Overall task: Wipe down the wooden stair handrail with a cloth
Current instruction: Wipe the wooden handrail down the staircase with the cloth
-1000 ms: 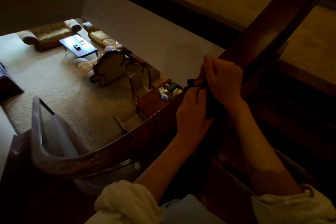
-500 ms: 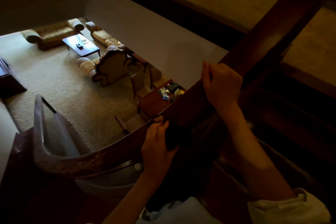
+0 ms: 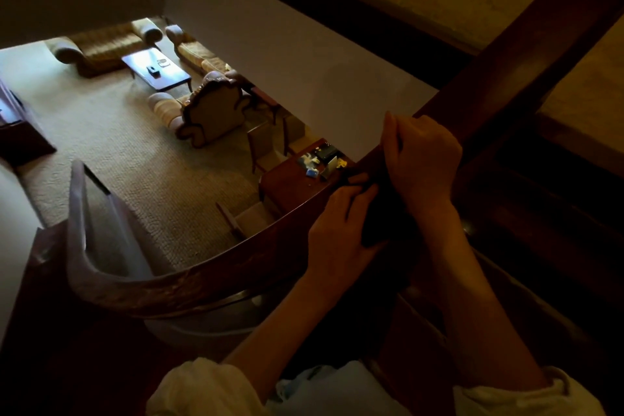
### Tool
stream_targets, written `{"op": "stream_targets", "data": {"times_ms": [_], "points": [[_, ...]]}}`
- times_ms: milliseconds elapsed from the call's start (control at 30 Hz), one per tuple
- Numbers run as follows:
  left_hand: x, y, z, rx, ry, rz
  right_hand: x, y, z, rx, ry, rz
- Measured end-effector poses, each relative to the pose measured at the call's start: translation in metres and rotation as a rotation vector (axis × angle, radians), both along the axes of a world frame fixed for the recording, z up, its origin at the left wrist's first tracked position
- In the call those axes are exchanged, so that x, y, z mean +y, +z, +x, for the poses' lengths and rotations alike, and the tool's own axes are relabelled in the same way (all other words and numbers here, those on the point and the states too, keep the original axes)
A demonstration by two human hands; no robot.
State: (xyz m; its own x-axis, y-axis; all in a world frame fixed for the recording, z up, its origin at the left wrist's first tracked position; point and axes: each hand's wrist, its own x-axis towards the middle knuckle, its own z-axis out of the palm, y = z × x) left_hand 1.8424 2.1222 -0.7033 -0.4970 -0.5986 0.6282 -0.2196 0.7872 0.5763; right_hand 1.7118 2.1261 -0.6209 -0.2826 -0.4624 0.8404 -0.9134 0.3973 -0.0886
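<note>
The handrail (image 3: 202, 284) curves up from the lower left toward the upper right. Midway along it, the left hand (image 3: 337, 226) grips a dark cloth (image 3: 381, 216) against the wood. Touching the cloth's far side, the right hand (image 3: 422, 162) curls its fingers over the handrail.

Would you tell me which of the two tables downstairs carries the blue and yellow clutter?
The reddish table just beyond the handrail; the far coffee table holds only two small items.
</note>
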Motion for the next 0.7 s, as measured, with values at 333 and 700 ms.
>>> {"op": "stream_targets", "data": {"times_ms": [333,700], "points": [[-0.025,-0.048,0.084,-0.065,0.005,0.307,-0.006,-0.046,0.045,0.049,0.024,0.165],[-0.039,-0.045,0.088,-0.09,-0.106,0.492,-0.008,-0.045,0.049,0.064,-0.093,0.334]]}}
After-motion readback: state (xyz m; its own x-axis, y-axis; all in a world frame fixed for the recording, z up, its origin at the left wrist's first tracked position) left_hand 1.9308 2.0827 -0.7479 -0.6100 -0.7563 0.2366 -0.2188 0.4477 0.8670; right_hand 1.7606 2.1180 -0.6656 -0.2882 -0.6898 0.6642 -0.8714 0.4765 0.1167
